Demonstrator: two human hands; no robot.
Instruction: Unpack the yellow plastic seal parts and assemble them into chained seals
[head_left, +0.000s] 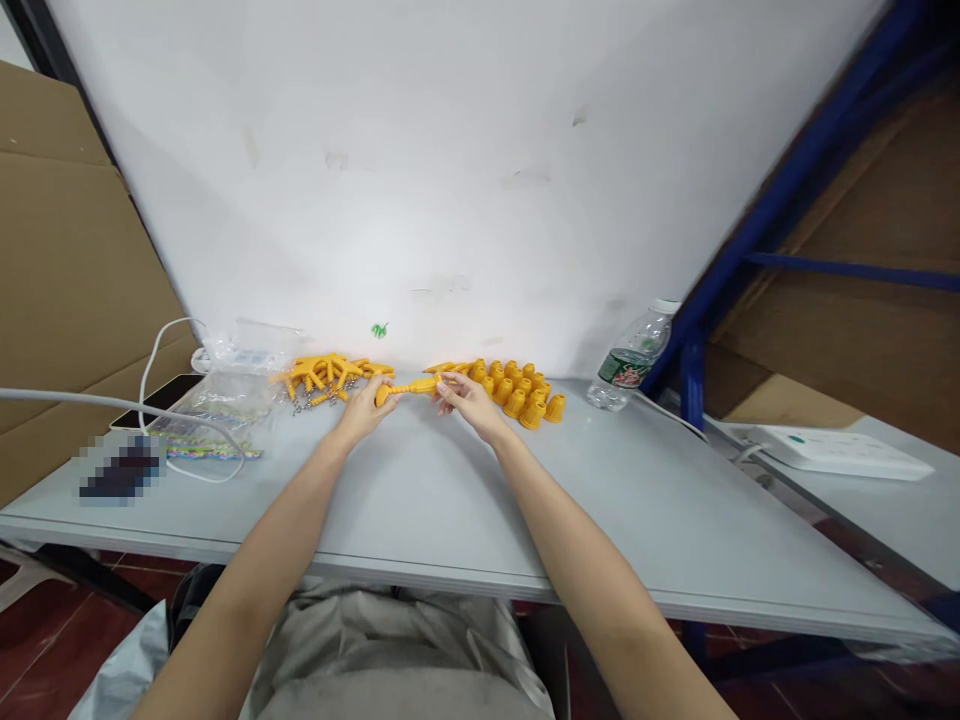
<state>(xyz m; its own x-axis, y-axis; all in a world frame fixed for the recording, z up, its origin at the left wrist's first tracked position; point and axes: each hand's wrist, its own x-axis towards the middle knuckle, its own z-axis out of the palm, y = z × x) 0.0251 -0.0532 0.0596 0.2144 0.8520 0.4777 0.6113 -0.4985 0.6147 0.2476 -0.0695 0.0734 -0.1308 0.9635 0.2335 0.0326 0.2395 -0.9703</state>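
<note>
I sit in a small assembly workshop: piles of yellow plastic parts [517, 388] on my surface [450, 500], cardboard [67, 270], blue racking [765, 220].

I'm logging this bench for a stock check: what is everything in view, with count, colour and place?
yellow plastic rod-shaped piece: one, yellow, held between both hands
pile of yellow branched plastic parts: many, yellow, left of the hands
yellow cone-shaped plastic caps: over a dozen, yellow, clustered right of the hands
clear plastic water bottle: one, clear with green label, right of the caps
clear plastic bags: a few, transparent, left of the pile
dark flat phone: one, black, table's left end
white power strip: one, white, neighbouring surface at right
grey table: one, grey, underneath
left hand: one, bare, gripping the piece's left end
right hand: one, bare, pinching its right end
</note>
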